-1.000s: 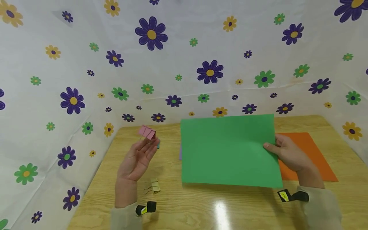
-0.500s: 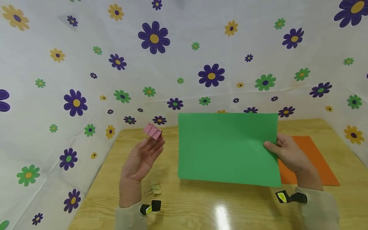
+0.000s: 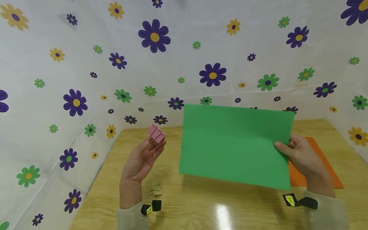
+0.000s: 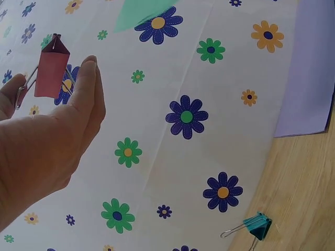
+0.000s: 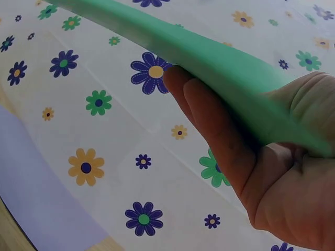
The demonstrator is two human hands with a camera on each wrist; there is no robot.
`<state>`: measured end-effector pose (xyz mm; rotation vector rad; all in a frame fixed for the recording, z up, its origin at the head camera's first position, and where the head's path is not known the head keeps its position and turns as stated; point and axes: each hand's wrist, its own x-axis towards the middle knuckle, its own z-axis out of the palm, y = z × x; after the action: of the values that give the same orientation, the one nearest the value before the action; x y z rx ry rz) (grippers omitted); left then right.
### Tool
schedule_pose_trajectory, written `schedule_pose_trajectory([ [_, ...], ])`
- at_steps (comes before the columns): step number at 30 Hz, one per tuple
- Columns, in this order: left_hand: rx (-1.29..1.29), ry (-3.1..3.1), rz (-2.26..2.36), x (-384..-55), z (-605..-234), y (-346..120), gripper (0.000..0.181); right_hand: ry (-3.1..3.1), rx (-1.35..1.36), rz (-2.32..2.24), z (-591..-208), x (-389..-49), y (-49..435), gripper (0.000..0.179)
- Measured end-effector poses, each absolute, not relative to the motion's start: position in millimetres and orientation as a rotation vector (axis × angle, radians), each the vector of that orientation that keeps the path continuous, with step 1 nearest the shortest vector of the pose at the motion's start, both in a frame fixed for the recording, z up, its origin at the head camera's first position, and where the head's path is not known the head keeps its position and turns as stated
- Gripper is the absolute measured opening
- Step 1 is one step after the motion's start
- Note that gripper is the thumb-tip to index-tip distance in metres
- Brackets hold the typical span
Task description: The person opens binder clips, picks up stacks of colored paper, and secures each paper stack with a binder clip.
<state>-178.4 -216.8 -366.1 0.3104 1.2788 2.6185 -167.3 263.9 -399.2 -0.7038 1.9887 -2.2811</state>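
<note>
My left hand [image 3: 141,161] is raised over the left part of the table, pinching a pink binder clip [image 3: 156,134] by its wire handles between thumb and fingers. In the left wrist view the clip [image 4: 51,76] shows its narrow folded end upward. On the right, my right hand [image 3: 304,156] grips a green sheet of paper [image 3: 235,143] at its right edge, thumb in front and fingers behind. The sheet is held up above the table, slightly tilted. From the right wrist view, the green sheet [image 5: 225,63] appears nearly edge-on and bends a little.
A yellow binder clip [image 3: 156,189] lies near my left wrist. An orange sheet [image 3: 314,163] is on the table at right, partly covered by my right arm. The left wrist view shows a teal binder clip [image 4: 259,227] and a purple sheet [image 4: 309,73]. Flowered cloth surrounds the table.
My right hand has moved right with the green sheet, which now tilts, its left side higher. My left hand has shifted slightly right, turning the pink clip a little.
</note>
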Motion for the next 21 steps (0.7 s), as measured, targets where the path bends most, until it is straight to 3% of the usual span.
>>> schedule_pose_trajectory([
  [21, 0.35, 1.36, 2.592, -181.1, -369.6, -216.6, 0.033, 1.937, -0.649, -2.366, -399.7, -167.5, 271.9, 0.035],
])
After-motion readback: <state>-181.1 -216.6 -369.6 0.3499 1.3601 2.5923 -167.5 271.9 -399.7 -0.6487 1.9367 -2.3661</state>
